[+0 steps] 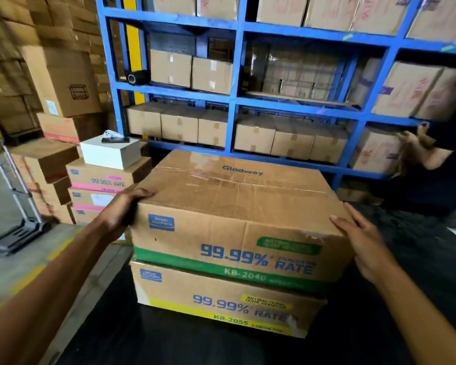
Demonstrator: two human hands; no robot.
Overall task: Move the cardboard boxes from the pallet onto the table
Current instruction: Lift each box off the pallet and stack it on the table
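Note:
A large cardboard box with a green stripe (237, 206) rests on top of a second cardboard box with a yellow stripe (221, 296); both stand on the black table (406, 285). My left hand (121, 209) grips the green-striped box's near left top corner, fingers curled over the edge. My right hand (363, 238) lies flat against its right side, fingers spread along the top right edge. More pink-striped boxes (103, 180) are stacked at the left behind the table; what they stand on is hidden.
Blue shelving (234, 101) full of cartons stands right behind the table. A white box (111, 152) with a phone and a controller tops the left stack. A hand truck (19, 206) stands far left. Another person (448, 159) handles cartons at the right.

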